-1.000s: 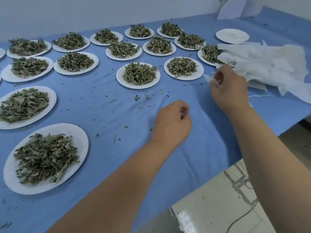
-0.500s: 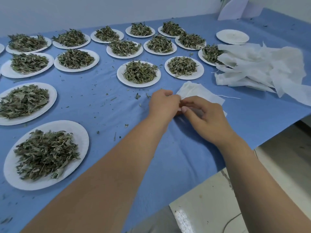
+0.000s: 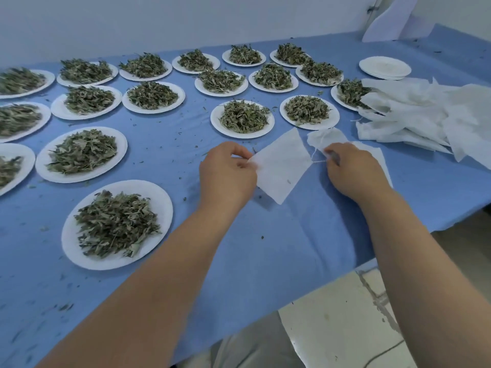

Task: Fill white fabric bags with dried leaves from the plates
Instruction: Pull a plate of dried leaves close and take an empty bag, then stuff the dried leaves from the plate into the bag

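Since the earlier frame the two hands have drawn apart, and what looked like one flat piece of fabric now shows as two; the left hand (image 3: 228, 173) pinches the left corner of a white bag (image 3: 281, 168) between thumb and curled fingers, lifting that side off the surface (image 3: 292, 235) while its lower corner trails toward the near edge; the right hand (image 3: 356, 172), fingers curled, grips the bunched end of a second bag (image 3: 325, 138), the rest of which lies flat beneath the hand; a thin drawstring (image 3: 316, 158) runs between the first bag's right corner and the right hand's fingers. The hold reads as a separating one: pulling at opposite ends peels a single bag free of its neighbour, so that its mouth can be opened; no leaves are in it yet. The bag hangs directly between the hands, touching the left one and just beside the right. The pile of bags (image 3: 425, 115) sits by the right edge, near the right hand; a leaf plate (image 3: 241, 135) stands just beyond the bag toward the far edge, and another leaf plate (image 3: 156, 197) lies to the left of the left hand by the near edge, both probably within easy reach for filling.
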`<state>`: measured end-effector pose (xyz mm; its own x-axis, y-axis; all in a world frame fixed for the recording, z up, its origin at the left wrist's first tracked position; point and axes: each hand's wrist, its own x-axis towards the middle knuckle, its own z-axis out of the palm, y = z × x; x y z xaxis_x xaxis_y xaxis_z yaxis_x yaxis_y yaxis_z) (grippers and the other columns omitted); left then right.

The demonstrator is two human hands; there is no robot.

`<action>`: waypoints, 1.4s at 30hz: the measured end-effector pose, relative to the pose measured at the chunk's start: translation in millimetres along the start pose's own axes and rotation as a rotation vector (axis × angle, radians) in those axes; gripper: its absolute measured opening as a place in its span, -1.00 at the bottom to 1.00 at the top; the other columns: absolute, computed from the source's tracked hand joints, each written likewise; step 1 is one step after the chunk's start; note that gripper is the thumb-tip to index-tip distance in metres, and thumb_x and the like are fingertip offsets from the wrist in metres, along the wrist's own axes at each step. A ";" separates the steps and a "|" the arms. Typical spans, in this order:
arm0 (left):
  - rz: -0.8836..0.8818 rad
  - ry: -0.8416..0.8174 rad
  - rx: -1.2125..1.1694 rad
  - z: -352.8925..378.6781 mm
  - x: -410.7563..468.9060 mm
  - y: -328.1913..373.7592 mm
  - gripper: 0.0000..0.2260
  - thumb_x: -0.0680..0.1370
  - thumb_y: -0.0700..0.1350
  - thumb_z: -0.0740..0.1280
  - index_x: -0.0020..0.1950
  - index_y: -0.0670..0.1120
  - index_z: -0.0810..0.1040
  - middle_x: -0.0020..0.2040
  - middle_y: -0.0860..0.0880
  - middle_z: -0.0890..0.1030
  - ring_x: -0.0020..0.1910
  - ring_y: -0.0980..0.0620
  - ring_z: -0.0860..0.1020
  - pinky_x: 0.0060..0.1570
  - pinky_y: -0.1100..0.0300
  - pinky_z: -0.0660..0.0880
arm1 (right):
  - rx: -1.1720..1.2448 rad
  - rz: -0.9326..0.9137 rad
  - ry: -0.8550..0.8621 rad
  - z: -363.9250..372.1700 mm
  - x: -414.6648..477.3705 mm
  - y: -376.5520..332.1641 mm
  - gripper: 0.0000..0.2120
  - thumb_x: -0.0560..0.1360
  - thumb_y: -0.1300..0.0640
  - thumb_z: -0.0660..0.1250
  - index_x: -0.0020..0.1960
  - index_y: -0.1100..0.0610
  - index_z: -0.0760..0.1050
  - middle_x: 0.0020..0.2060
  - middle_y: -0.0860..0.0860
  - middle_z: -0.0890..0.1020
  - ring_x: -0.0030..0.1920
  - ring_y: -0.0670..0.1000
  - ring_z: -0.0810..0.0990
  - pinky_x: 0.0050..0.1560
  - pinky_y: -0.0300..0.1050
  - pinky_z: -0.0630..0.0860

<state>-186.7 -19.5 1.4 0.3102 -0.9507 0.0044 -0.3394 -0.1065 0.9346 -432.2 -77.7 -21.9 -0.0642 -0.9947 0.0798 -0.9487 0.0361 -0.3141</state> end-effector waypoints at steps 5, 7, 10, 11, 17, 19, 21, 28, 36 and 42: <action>0.146 0.100 -0.043 -51.9 -19.6 3.6 -0.85 0.52 -0.14 0.42 -0.14 0.11 0.55 -0.22 0.11 0.71 -0.27 0.14 0.67 -0.30 0.15 0.57 | 0.044 -0.039 0.203 2.2 -21.4 -44.7 -0.68 0.63 0.14 0.21 0.34 0.13 0.52 0.23 0.19 0.58 0.15 0.26 0.58 0.12 0.11 0.49; 0.178 0.154 -0.117 -73.1 -27.8 3.4 -0.88 0.52 -0.11 0.44 -0.11 0.11 0.57 -0.21 0.11 0.71 -0.26 0.11 0.69 -0.24 0.09 0.62 | 0.168 -0.222 0.209 13.2 -45.2 -81.7 -0.74 0.67 0.05 0.16 0.20 0.10 0.58 0.06 0.07 0.65 0.02 0.16 0.61 0.03 0.08 0.52; 0.152 0.182 -0.227 -104.3 -36.1 -3.4 -0.90 0.52 -0.15 0.45 -0.04 0.03 0.60 -0.19 0.06 0.73 -0.20 0.06 0.71 -0.11 -0.05 0.67 | 0.605 -0.246 0.083 23.7 -74.0 -140.8 -0.66 0.67 0.01 0.10 -0.22 -0.03 0.49 -0.34 -0.19 0.57 -0.30 -0.15 0.50 -0.27 -0.14 0.37; 0.147 0.195 -0.241 -114.6 -37.3 -7.4 -0.90 0.52 -0.16 0.46 -0.03 0.02 0.60 -0.18 0.06 0.73 -0.19 0.07 0.71 -0.11 -0.04 0.68 | 0.829 -0.171 -0.008 23.5 -77.8 -159.9 -0.64 0.68 -0.01 0.10 -0.23 -0.05 0.51 -0.34 -0.23 0.62 -0.29 -0.19 0.55 -0.26 -0.18 0.42; 0.122 0.320 -0.165 -180.8 -42.9 -41.7 -0.81 0.43 -0.10 0.50 -0.04 0.14 0.61 -0.16 0.21 0.68 -0.14 0.22 0.66 -0.15 0.19 0.62 | 1.562 0.043 -0.405 32.4 -83.5 -240.4 -0.43 0.69 -0.23 0.06 0.25 0.19 0.60 0.04 0.18 0.73 0.06 0.20 0.70 0.04 0.07 0.64; 0.100 0.303 -0.133 -203.4 -44.4 -52.4 -0.78 0.42 -0.08 0.52 -0.02 0.18 0.62 -0.11 0.23 0.67 -0.09 0.21 0.66 -0.06 0.10 0.65 | 1.509 -0.094 -0.402 42.7 -87.7 -260.4 -0.71 0.67 -0.01 0.25 0.18 0.17 0.62 0.05 0.17 0.73 0.04 0.19 0.71 0.06 0.10 0.63; 0.094 0.243 -0.112 -225.4 -43.8 -60.0 -0.80 0.43 -0.06 0.52 -0.01 0.17 0.64 -0.08 0.24 0.68 -0.07 0.20 0.67 0.00 0.05 0.65 | 1.421 -0.217 -0.376 50.6 -91.3 -283.4 -0.85 0.62 0.23 0.33 0.13 0.17 0.64 0.05 0.20 0.72 0.04 0.21 0.71 0.06 0.15 0.64; 0.158 0.290 -0.084 -279.4 -22.6 -74.6 -0.80 0.57 0.04 0.39 -0.16 -0.04 0.67 -0.19 -0.04 0.70 -0.21 0.01 0.68 -0.20 -0.05 0.62 | 1.067 -0.618 -0.406 53.2 -90.9 -351.5 -0.91 0.59 0.19 0.41 0.05 0.16 0.68 -0.27 -0.12 0.72 -0.27 -0.17 0.66 -0.27 -0.33 0.53; 0.363 0.598 -0.096 -290.8 -5.6 -106.6 -0.87 0.54 -0.14 0.45 -0.16 0.08 0.68 -0.27 0.15 0.61 -0.25 0.29 0.49 -0.19 0.42 0.38 | 0.953 -0.642 0.022 67.1 -74.7 -332.2 -0.88 0.59 -0.01 0.37 -0.06 -0.20 0.65 -0.13 -0.12 0.73 -0.02 0.06 0.70 0.06 0.16 0.61; 0.430 0.547 0.126 -278.2 -0.7 -114.1 -0.64 0.42 -0.32 0.34 -0.27 0.18 0.42 -0.14 0.20 0.60 -0.10 0.24 0.52 -0.11 0.40 0.35 | 0.771 -0.811 0.136 71.5 -89.9 -332.9 -0.80 0.59 0.02 0.41 0.17 -0.21 0.56 0.07 -0.26 0.64 0.07 -0.16 0.60 -0.09 -0.45 0.44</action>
<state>98.9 74.3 -6.3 0.5158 -0.6368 0.5731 -0.6222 0.1814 0.7616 -88.5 -7.1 7.8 0.4061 -0.6772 0.6136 -0.2838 -0.7317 -0.6197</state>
